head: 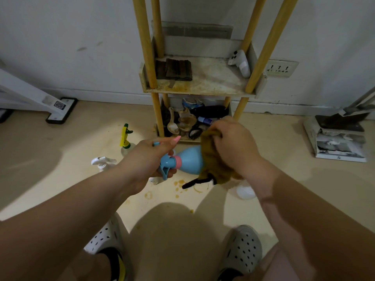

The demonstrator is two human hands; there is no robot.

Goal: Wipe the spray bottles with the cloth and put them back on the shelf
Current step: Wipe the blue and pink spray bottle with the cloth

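My left hand (150,159) grips the spray head of a light blue spray bottle (189,160) with a pink collar, held sideways above the floor. My right hand (233,146) holds a mustard-brown cloth (211,161) wrapped over the bottle's base end. A yellow-and-green spray bottle (126,138) stands on the floor to the left, and a white-headed spray bottle (103,162) stands nearer. A white object (246,192) sits on the floor partly hidden under my right wrist. The yellow-posted shelf (200,90) stands just beyond my hands.
The stained middle shelf carries a dark folded cloth (178,69) and a white controller (240,61). The bottom shelf is crammed with spoons and clutter (188,120). Brown stains (179,186) mark the floor. A stack of papers (338,140) lies at right, a white frame (30,98) at left.
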